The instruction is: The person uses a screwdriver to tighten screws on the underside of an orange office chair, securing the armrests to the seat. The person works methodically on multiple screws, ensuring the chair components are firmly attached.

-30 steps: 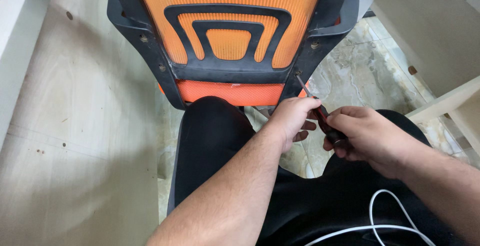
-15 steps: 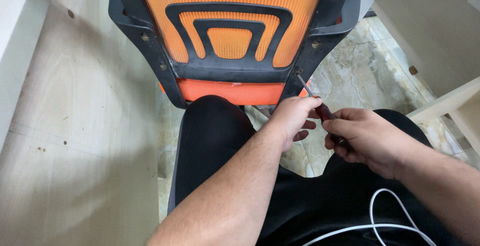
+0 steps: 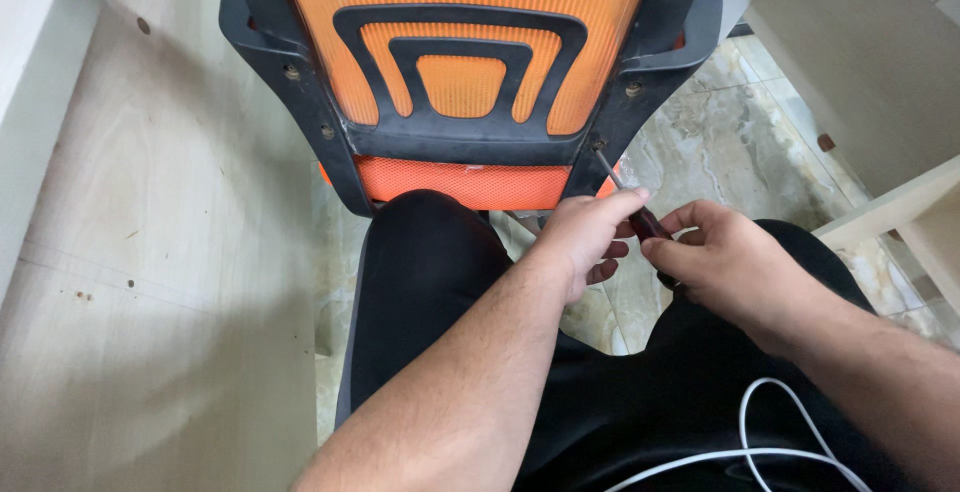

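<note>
The screwdriver sits just right of the frame's centre, held between both hands, and we see a thin metal shaft and a dark red handle. Its long axis runs on a diagonal: the tip points to the upper left, up at a screw hole in the lower right corner of the black frame of the chair back, and the handle trails down to the lower right. We cannot tell whether the tip is seated in the hole or only rests at it.

Our left hand comes in from the bottom centre, the forearm rising on a diagonal toward the middle; its fingers are closed around the shaft just where it meets the handle, the knuckles turned up to the camera. Our right hand enters from the lower right edge, wrist bent inward, and its fingers are wrapped tight on the handle, which is mostly hidden in the palm. The two hands are just beside each other, nearly touching.

The chair back's orange mesh fills the top centre. Our black-trousered legs lie below it, a white cable curls at the lower right, and pale wooden panels flank the marbled tile floor.
</note>
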